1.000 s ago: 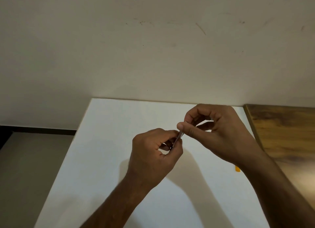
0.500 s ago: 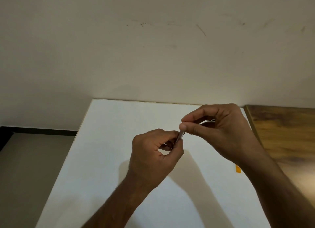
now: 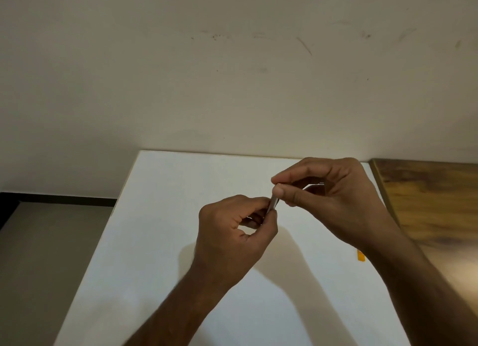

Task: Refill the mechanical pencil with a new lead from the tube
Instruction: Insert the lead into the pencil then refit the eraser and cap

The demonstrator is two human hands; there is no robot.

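**Feed the lead straight, with a light touch**

While your left hand (image 3: 232, 232) holds the mechanical pencil (image 3: 273, 204) pinched above the white table (image 3: 160, 242), your right hand (image 3: 328, 198) pinches narrowly at its upper end; the lead is too fine to see. Keep both hands steady and aligned, pressing gently. An orange piece (image 3: 360, 256), possibly the tube, lies by your right wrist.

A plain off-white wall (image 3: 232, 74), marked with faint scuffs and small dark specks, fills the upper half. A white bench (image 3: 160, 242) stands against it, a dark-grained wooden surface (image 3: 426, 203) just beside it on the right. At left lies grey floor (image 3: 46, 255) below a black skirting strip (image 3: 64, 199).
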